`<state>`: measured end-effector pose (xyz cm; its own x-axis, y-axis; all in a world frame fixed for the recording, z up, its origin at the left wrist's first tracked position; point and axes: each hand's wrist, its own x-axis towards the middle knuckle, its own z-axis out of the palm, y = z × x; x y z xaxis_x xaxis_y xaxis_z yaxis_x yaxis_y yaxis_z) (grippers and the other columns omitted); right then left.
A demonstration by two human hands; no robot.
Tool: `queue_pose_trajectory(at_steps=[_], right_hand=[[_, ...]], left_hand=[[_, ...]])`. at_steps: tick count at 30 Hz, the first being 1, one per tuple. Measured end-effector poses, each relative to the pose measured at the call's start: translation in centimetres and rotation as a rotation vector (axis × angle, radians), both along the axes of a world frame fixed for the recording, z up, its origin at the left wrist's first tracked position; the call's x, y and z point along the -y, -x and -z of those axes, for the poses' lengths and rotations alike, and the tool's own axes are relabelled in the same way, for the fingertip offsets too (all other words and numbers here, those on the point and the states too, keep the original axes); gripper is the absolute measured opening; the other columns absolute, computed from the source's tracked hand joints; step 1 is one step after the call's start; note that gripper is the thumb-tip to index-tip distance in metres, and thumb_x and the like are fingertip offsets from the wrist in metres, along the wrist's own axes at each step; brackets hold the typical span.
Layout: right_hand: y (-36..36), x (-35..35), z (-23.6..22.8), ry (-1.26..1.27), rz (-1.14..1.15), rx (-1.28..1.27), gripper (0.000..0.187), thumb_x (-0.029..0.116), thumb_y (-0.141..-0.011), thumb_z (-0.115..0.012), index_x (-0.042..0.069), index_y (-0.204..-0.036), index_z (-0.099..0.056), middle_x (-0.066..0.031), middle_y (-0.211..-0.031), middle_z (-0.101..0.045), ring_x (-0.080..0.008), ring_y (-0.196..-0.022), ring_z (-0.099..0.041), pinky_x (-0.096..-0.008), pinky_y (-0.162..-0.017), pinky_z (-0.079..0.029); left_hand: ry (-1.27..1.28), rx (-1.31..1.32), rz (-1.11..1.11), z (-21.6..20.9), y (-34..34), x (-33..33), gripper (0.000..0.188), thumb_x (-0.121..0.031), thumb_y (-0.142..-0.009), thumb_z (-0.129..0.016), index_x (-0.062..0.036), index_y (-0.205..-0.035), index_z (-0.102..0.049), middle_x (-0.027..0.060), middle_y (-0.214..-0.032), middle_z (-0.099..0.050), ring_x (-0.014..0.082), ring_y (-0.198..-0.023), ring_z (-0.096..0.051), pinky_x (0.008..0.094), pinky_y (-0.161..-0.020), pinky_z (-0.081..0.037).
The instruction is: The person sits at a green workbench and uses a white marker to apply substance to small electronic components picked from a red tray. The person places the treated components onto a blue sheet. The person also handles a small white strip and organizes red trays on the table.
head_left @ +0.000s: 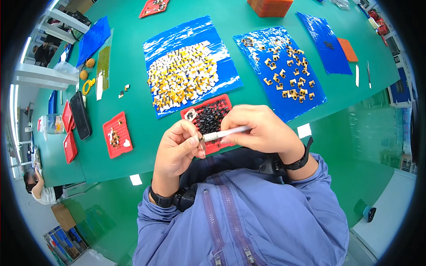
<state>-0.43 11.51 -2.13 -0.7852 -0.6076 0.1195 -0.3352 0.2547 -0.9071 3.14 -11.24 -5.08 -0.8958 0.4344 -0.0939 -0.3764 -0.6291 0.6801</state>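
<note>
My left hand (179, 146) pinches a small part, mostly hidden by the fingers, in front of my chest. From the right, my right hand (257, 128) grips a white pen-like tool (224, 132), its tip touching or very near that small part. Both hands are over a red tray (213, 147) filled with small black pieces (213, 116). Beyond it, a blue sheet (177, 40) bears a dense spread of small white-and-yellow parts (184, 75). Another blue sheet (306, 108) to its right carries scattered gold-and-black parts (290, 73).
On the left lie a red tray (124, 147) with a few pieces, a black case (81, 116) and yellow scissors (88, 86). Orange stacked trays (270, 8) stand at the back. Tweezers (368, 74) lie far right. Another person (42, 188) is at the far left.
</note>
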Motion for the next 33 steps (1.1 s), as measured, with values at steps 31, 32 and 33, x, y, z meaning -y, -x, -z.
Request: queue_pose_trajectory(at_steps=[31,32,33], right_hand=[[-2.3,-8.5,-0.2,0.006,0.917,-0.475,0.013,-0.003,-0.074,-0.07,0.0,-0.086,-0.069,-0.0036,-0.069,-0.059,-0.0094,-0.058,-0.051,-0.0238,-0.051,-0.039],[-2.3,-9.6,-0.1,-0.035,0.96,-0.497,0.014,-0.003,-0.075,-0.069,0.0,-0.088,-0.069,-0.004,-0.071,-0.059,-0.0085,-0.058,-0.05,-0.0231,-0.05,-0.038],[-2.5,-10.7,0.3,-0.125,1.011,-0.481,0.014,-0.002,-0.075,-0.068,0.002,-0.089,-0.068,-0.005,-0.073,-0.06,-0.0098,-0.058,-0.052,-0.0235,-0.05,-0.04]], left_hand=[[1.757,-0.56,-0.371,-0.5,3.5,18.1,0.009,0.001,-0.08,-0.063,0.0011,-0.086,-0.058,0.0101,-0.083,-0.057,0.021,-0.076,-0.057,0.0297,-0.071,-0.046],[1.775,-0.592,-0.354,-0.7,3.5,18.0,0.008,0.001,-0.08,-0.062,0.0011,-0.086,-0.057,0.0098,-0.083,-0.056,0.0208,-0.076,-0.056,0.0295,-0.071,-0.045],[1.797,-0.624,-0.345,-0.8,3.6,18.1,0.008,0.002,-0.081,-0.061,0.0011,-0.086,-0.056,0.0094,-0.082,-0.055,0.0206,-0.076,-0.055,0.0293,-0.071,-0.044]])
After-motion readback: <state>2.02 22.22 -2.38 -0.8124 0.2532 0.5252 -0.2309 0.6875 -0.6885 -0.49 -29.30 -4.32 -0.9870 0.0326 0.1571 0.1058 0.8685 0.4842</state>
